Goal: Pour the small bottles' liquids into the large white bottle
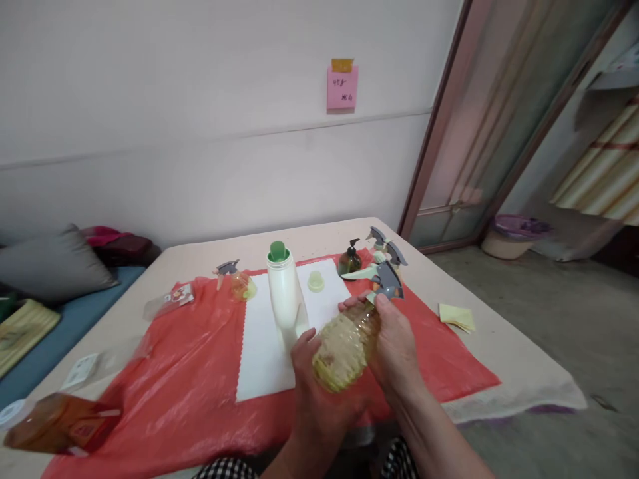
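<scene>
A clear, ribbed spray bottle [344, 349] with yellowish liquid lies tilted between both of my hands. My right hand [397, 339] is closed around its neck end, just below the grey trigger head [387, 279]. My left hand [312, 379] is curled against the bottle's lower side, with some of its fingers hidden behind it. Beyond my left hand stands a tall white bottle [284, 293] with something green in its mouth. Further back, a pale translucent cap [315, 281] rests on the white cloth [259, 359].
Red plastic sheeting [190, 372] covers much of the table. A dark pump bottle [350, 263] and more trigger sprayers [396, 253] stand at the back right, a small spray bottle [241, 285] at the back left. An amber jar [62, 422] lies front left; yellow notes [456, 317] lie right.
</scene>
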Demonstrator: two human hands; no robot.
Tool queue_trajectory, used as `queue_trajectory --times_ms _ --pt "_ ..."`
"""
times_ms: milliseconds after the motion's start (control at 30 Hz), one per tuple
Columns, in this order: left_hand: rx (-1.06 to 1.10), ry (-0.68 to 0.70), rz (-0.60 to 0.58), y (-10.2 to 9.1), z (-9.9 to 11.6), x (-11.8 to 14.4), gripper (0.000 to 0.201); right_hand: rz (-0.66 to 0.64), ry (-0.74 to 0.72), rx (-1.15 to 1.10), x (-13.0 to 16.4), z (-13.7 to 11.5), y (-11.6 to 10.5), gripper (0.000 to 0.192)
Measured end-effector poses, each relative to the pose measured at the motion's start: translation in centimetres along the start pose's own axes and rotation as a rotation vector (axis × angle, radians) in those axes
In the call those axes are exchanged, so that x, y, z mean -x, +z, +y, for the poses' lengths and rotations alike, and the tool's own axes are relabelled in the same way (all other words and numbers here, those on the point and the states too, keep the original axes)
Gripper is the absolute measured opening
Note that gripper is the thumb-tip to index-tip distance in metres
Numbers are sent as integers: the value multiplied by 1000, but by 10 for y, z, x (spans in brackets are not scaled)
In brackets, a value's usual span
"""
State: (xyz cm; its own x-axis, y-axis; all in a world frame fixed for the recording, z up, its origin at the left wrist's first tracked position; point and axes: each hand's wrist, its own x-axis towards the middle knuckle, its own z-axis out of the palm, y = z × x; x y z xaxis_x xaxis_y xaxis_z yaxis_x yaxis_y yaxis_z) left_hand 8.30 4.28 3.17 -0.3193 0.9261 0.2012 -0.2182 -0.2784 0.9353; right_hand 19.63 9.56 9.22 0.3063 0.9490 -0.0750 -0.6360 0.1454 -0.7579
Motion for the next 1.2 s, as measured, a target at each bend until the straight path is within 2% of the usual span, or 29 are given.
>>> queue_trajectory --times_ms 33,67,100,133,200,267,333,400,533,667,733,833,933,1067,1200 --pt "-64 75 27 0 1 2 80 -10 11 5 1 0 0 37" --pt "-91 89 38 0 3 2 74 -30 17 13 1 0 0 37" --pt "-71 41 20 0 5 3 70 -50 9 13 0 -2 0 38" --pt "-9 -61 -24 0 8 2 70 -70 -9 1 -3 -5 -1 38" --pt "180 -373 -127 -2 14 1 68 -95 -62 -62 -12 -14 -5 40" --pt "340 -657 -157 -4 19 0 59 -75 -122 -152 -25 -25 -12 41" --pt "395 -774 -122 -8 25 -1 51 10 -173 -232 -39 -33 -23 40" --pt "389 -732 -68 -14 32 -4 46 128 -157 -296 -51 -36 -33 40" --pt "343 -456 107 -34 51 -22 49 280 -17 -343 -61 -26 -44 43" --pt "143 -134 159 -58 74 -60 46 223 16 -249 -55 -12 -38 35" --pt "12 -19 183 -67 86 -82 48 183 22 -191 -50 -8 -33 33" --pt "-261 62 191 -74 102 -111 56 157 42 -125 -46 -4 -29 33" --pt "-616 125 191 -72 117 -130 63 165 58 -109 -46 -5 -31 32" --pt "-990 182 153 -62 138 -140 64 169 57 -102 -46 -6 -33 32" --pt "-1240 206 74 -49 159 -148 67 158 45 -119 -44 -8 -32 33"
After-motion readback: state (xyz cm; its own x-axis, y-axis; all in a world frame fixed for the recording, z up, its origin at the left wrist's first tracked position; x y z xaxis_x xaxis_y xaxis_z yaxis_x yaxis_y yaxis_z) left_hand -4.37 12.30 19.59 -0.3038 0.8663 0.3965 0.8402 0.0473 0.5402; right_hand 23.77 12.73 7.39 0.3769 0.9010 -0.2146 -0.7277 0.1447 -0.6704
